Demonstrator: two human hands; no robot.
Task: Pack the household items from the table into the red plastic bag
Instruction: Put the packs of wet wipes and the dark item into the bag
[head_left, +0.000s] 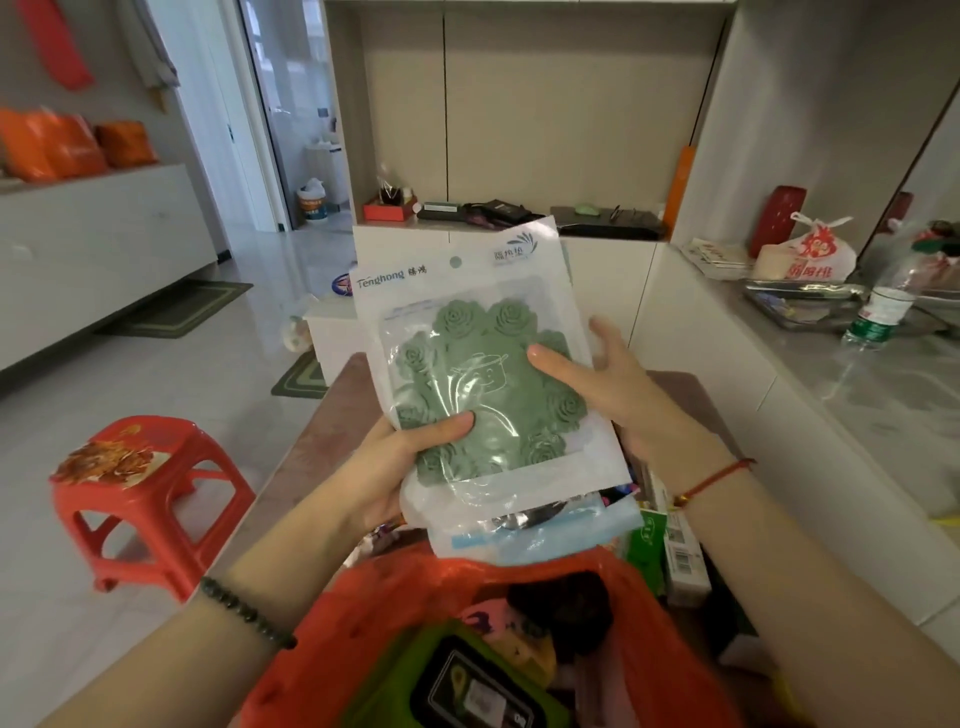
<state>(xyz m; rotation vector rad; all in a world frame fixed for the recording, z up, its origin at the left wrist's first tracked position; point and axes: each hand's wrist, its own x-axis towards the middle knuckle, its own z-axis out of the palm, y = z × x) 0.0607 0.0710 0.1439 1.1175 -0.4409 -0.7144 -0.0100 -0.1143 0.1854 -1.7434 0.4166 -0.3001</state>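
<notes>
The task is judged well advanced but unfinished: the red plastic bag (327, 644), open below the hands, is already loaded with a green-cased item (395, 675) and a dark bundle (566, 603), while a barcoded box (680, 551) is left on the surface (322, 415). A flat packet (483, 384) holding a green rose-patterned mat is held upright above the bag's mouth, clamped at its lower left by the left hand (384, 467) and at its right edge by the right hand (618, 389), thumbs pressed on the front. "Tenghong" is printed on the white header beside Chinese characters; other writing cannot be read.
</notes>
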